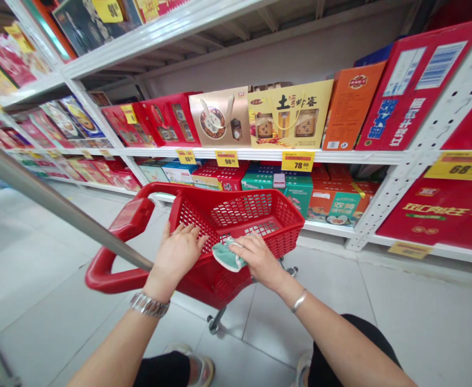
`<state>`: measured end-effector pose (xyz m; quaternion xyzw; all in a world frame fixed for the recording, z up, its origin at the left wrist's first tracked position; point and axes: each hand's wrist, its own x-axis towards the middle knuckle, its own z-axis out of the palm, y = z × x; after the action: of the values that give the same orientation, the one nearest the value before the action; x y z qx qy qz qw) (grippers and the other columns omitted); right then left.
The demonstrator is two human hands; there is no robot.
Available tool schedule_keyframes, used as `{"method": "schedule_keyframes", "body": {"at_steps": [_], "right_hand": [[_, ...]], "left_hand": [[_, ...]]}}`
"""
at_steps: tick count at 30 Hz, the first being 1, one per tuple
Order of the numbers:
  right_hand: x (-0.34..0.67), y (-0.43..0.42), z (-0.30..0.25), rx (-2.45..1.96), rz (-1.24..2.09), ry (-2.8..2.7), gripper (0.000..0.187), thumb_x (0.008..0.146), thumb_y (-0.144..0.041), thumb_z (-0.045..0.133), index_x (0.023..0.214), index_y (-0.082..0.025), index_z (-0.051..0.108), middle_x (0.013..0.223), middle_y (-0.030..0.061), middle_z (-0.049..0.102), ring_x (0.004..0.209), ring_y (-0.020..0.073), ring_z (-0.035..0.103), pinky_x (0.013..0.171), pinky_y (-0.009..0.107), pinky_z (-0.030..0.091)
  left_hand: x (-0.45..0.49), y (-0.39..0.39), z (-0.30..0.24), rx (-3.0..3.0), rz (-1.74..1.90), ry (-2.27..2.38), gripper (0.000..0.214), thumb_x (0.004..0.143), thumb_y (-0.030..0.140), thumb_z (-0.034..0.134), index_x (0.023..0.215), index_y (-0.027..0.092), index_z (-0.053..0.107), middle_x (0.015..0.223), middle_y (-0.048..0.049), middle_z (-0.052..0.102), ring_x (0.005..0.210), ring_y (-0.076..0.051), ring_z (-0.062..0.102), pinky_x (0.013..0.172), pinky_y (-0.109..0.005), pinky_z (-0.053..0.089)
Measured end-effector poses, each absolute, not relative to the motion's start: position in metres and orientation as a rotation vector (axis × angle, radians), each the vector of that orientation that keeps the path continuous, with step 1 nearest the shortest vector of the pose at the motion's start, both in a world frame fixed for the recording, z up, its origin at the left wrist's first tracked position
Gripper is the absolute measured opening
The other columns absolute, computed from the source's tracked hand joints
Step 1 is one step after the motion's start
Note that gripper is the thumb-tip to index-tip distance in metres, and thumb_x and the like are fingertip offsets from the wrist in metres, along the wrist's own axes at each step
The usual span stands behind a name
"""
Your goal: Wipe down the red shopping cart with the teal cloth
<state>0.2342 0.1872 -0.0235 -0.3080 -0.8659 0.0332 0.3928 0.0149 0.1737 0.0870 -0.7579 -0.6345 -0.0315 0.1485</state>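
Note:
In front of me stands a red plastic shopping cart (288,228) with perforated basket walls. My right hand (255,258) grips a pale green cloth (227,255) against the near rim of the basket. The cloth is folded, with a white edge showing. My left hand (181,252) rests over the near rim closer to the handle, its fingers stretched out and nothing in them. The cart's red handle (117,279) curves away to the left. Through the basket's mesh floor (255,228) the tiles show.
White metal shelving (260,156) runs behind the cart, stocked with boxed goods such as a yellow honey gift box (290,115). Yellow price tags (298,161) hang on its edge. A grey metal pole (58,196) crosses the left side. Caster wheels (215,321) stand on the tiled floor (239,346).

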Motion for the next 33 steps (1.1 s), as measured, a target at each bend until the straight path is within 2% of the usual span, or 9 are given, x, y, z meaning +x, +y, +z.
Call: {"method": "schedule_keyframes", "body": {"at_steps": [3, 5, 10, 14, 17, 23, 27, 30, 33], "right_hand": [[0.265, 0.192, 0.011, -0.742, 0.18, -2.181, 0.036, 0.091, -0.006, 0.047, 0.11, -0.024, 0.073, 0.106, 0.0064, 0.07, 0.1, 0.0196, 0.058, 0.094, 0.036, 0.044], [0.297, 0.196, 0.031, -0.828, 0.168, -2.105, 0.034, 0.091, -0.007, 0.047, 0.105, -0.023, 0.073, 0.104, 0.0066, 0.07, 0.099, 0.0199, 0.058, 0.09, 0.035, 0.044], [0.341, 0.206, 0.029, -1.158, -0.077, -2.079, 0.034, 0.089, -0.007, 0.049, 0.102, -0.025, 0.074, 0.108, 0.0074, 0.07, 0.105, 0.024, 0.054, 0.099, 0.042, 0.038], [0.307, 0.206, -0.012, -1.266, -0.093, -2.132, 0.047, 0.083, 0.001, 0.046, 0.112, -0.027, 0.071, 0.119, 0.008, 0.068, 0.114, 0.0262, 0.05, 0.11, 0.053, 0.028], [0.273, 0.199, -0.03, -1.242, -0.003, -2.099, 0.055, 0.079, 0.001, 0.048, 0.123, -0.026, 0.067, 0.131, 0.01, 0.062, 0.122, 0.0273, 0.047, 0.112, 0.056, 0.027], [0.253, 0.191, -0.029, -1.158, 0.103, -2.113, 0.061, 0.079, -0.023, 0.073, 0.138, -0.026, 0.058, 0.141, 0.0142, 0.053, 0.132, 0.0348, 0.04, 0.113, 0.064, 0.026], [0.259, 0.206, -0.036, -1.063, 0.071, -2.09, 0.05, 0.085, -0.01, 0.063, 0.131, -0.028, 0.064, 0.13, 0.0114, 0.062, 0.122, 0.0286, 0.05, 0.11, 0.054, 0.034], [0.266, 0.219, -0.041, -0.983, 0.089, -2.096, 0.051, 0.085, -0.005, 0.057, 0.13, -0.027, 0.065, 0.125, 0.0104, 0.065, 0.115, 0.0262, 0.055, 0.103, 0.046, 0.041], [0.272, 0.226, -0.042, -0.945, 0.113, -2.095, 0.055, 0.082, -0.002, 0.054, 0.132, -0.025, 0.065, 0.123, 0.011, 0.066, 0.112, 0.0259, 0.056, 0.099, 0.044, 0.044]], "left_hand": [[0.016, 0.172, 0.088, -2.185, -0.091, -1.831, 0.032, 0.097, 0.032, 0.044, 0.104, 0.016, 0.071, 0.112, -0.0147, 0.075, 0.112, -0.032, 0.066, 0.116, -0.058, 0.03], [0.016, 0.171, 0.088, -2.187, -0.097, -1.836, 0.032, 0.096, 0.032, 0.045, 0.104, 0.016, 0.071, 0.112, -0.0148, 0.075, 0.112, -0.032, 0.066, 0.116, -0.058, 0.03], [0.017, 0.171, 0.088, -2.178, -0.093, -1.874, 0.033, 0.096, 0.034, 0.047, 0.109, 0.015, 0.07, 0.117, -0.0165, 0.074, 0.115, -0.033, 0.065, 0.116, -0.057, 0.03], [0.02, 0.174, 0.088, -2.176, -0.075, -1.867, 0.033, 0.097, 0.034, 0.045, 0.107, 0.015, 0.071, 0.115, -0.0163, 0.074, 0.114, -0.032, 0.065, 0.116, -0.057, 0.03], [0.019, 0.175, 0.086, -2.175, -0.094, -1.849, 0.033, 0.097, 0.034, 0.045, 0.105, 0.015, 0.071, 0.112, -0.0165, 0.075, 0.112, -0.032, 0.066, 0.115, -0.058, 0.03], [0.015, 0.177, 0.087, -2.153, -0.064, -1.799, 0.041, 0.1, 0.037, 0.038, 0.102, 0.013, 0.071, 0.109, -0.0181, 0.075, 0.109, -0.034, 0.068, 0.113, -0.059, 0.033], [0.013, 0.177, 0.091, -2.197, -0.058, -1.773, 0.049, 0.102, 0.045, 0.035, 0.115, 0.014, 0.07, 0.121, -0.0165, 0.073, 0.119, -0.032, 0.064, 0.118, -0.057, 0.027], [0.011, 0.176, 0.091, -2.37, 0.008, -1.734, 0.055, 0.099, 0.056, 0.038, 0.133, 0.021, 0.064, 0.14, -0.011, 0.063, 0.137, -0.031, 0.051, 0.121, -0.059, 0.022], [0.011, 0.175, 0.086, -2.492, 0.13, -1.693, 0.063, 0.095, 0.066, 0.04, 0.143, 0.028, 0.055, 0.15, -0.0074, 0.054, 0.145, -0.032, 0.041, 0.121, -0.063, 0.02]]}}
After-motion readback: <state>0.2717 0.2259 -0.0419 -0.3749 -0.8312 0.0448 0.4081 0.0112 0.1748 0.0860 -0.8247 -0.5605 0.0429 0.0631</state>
